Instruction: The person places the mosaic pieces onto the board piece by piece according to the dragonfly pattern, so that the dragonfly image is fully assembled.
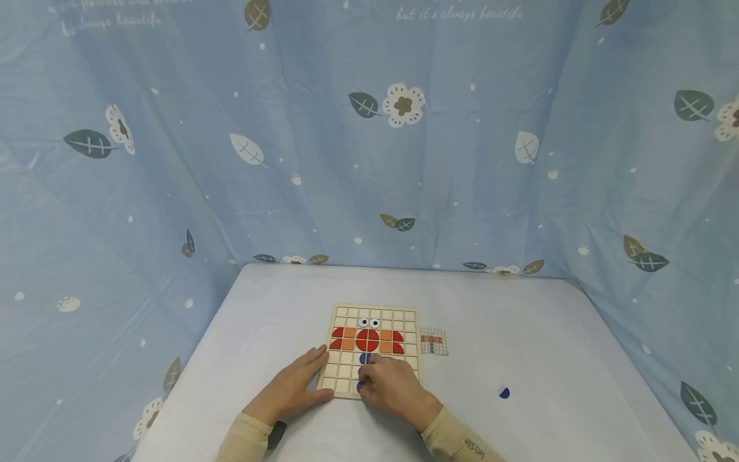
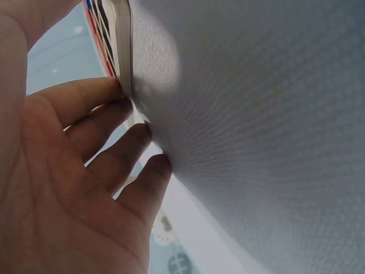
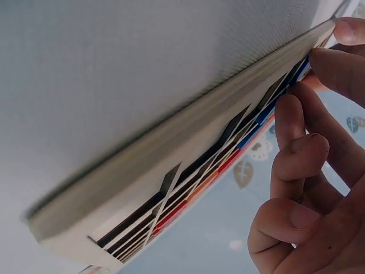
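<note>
A square wooden grid board (image 1: 409,316) lies on the table, its cells partly filled with flat coloured pieces. Red quarter-circles (image 1: 367,340), orange squares (image 1: 386,335) and two eye pieces (image 1: 369,323) form a figure. Below them runs a column of blue pieces (image 1: 363,359), partly hidden by my right hand (image 1: 395,388). Thumb and fingertips of that hand pinch a blue piece (image 3: 302,67) at the board's near side, the other fingers curled. My left hand (image 1: 294,385) rests along the board's left edge, fingers extended, thumb at the near left corner.
A small pattern card (image 1: 441,346) with a similar figure lies against the board's right side. Farther right on the white table (image 1: 543,333) is a loose blue piece (image 1: 505,393). Blue patterned curtains (image 1: 450,160) hang behind and at both sides.
</note>
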### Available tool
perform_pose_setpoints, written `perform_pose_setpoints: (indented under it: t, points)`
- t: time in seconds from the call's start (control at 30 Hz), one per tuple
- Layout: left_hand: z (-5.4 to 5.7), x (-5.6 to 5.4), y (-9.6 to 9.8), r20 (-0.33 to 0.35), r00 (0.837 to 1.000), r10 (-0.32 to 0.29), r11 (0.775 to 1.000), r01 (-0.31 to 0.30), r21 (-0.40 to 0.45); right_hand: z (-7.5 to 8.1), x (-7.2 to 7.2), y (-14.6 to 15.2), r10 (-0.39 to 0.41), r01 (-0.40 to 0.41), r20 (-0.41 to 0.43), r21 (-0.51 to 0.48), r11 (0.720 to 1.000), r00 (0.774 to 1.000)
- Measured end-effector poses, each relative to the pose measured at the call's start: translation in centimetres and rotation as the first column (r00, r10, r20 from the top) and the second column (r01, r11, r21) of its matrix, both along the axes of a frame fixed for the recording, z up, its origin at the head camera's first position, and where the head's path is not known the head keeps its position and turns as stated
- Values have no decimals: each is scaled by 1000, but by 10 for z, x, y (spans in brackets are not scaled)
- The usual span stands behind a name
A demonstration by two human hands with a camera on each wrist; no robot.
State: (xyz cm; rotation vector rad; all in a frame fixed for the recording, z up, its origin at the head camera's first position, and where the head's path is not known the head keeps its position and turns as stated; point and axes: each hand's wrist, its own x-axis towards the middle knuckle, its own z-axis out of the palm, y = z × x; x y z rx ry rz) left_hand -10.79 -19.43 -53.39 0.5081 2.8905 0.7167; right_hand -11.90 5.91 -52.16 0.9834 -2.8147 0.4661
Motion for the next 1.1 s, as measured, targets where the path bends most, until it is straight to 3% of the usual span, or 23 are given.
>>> perform_pose_setpoints:
  t: [0.23, 0.43, 0.57, 0.8, 1.1]
  points:
    - [0, 0, 1, 8, 1000, 9, 1000, -9, -13, 7, 3, 10, -25, 25, 9, -20, 999, 1000]
    - [0, 1, 1, 0, 1000, 5, 1000, -5, -9, 12, 5, 35, -51, 43, -72, -109, 993, 996]
    - [1, 2, 1, -3, 1000, 3, 1000, -3, -1, 16, 7, 56, -115, 104, -93, -123, 987, 989]
    - [2, 2, 2, 28, 999, 16, 1000, -16, -1, 17, 10, 100, -261, 248, -134, -104, 963, 956]
    - [0, 2, 0, 7, 1000, 2, 1000, -2, -2, 12, 15, 165, -439, 435, -46, -79, 897, 897]
